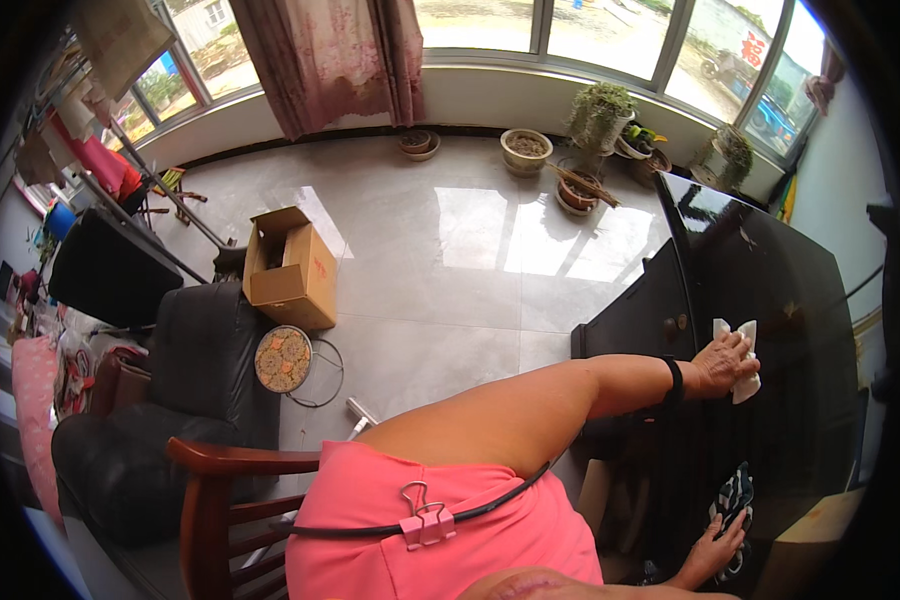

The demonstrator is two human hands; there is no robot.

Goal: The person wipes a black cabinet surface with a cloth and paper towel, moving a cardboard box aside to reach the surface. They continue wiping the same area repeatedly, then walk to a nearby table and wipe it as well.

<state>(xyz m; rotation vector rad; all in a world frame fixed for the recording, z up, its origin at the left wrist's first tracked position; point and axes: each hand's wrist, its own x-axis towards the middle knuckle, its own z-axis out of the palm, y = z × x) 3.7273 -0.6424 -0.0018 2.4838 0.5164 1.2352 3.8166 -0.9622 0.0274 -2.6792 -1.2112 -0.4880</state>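
My left hand [724, 364], with a black band at the wrist, reaches out over a glossy black cabinet top [784, 277]. It grips a crumpled white cloth or tissue [747, 386], pressed flat against that surface. Lower down, my right hand [720, 541] has its fingers on a bunched dark cloth with white patterning [733, 495], at the lower part of the same black furniture. Part of this cloth is hidden under the fingers. A pink binder clip [427, 525] sits on a black cord across my pink shirt.
A wooden chair's armrest [244, 457] is beside me. Further off stand a black leather armchair [195, 360], an open cardboard box [311, 281] and a round patterned stool [283, 358]. Potted plants [600, 120] line the window wall. Another cardboard piece [817, 517] lies near my right hand.
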